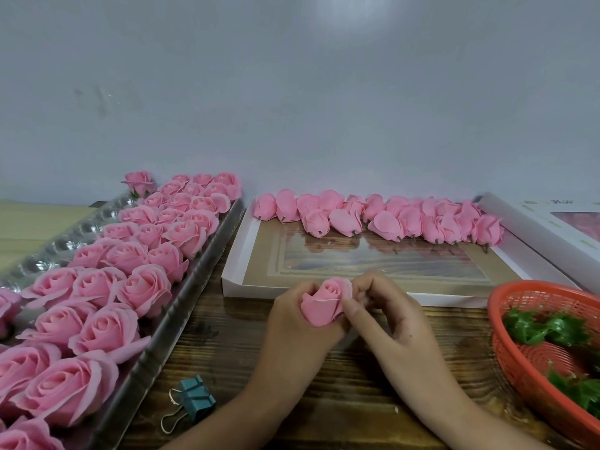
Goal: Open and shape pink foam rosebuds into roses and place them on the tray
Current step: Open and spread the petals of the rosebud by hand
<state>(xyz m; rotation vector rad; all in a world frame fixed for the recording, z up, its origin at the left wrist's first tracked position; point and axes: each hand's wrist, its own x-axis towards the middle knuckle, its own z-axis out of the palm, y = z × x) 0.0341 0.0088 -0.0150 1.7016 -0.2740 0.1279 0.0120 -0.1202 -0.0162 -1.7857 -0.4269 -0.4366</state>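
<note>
rosebud (324, 303) just R of tray (164, 331), held above surface (227, 352) | L grip (292, 323) curled round bud base | R grip (386, 316) pinches outer petal | bud sits btwn both grips | opened roses (143, 287) on tray

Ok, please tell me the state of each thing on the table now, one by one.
Held rosebud, partly opened, gripped by both hands.
Left hand, curled round the bud's base.
Right hand, pinching an outer petal.
Roses on tray, fully opened, in rows.
Rosebuds in box lid, closed, lying on their sides.
Red basket, holding green leaf pieces.
Binder clip, closed, lying flat on the table.
</note>
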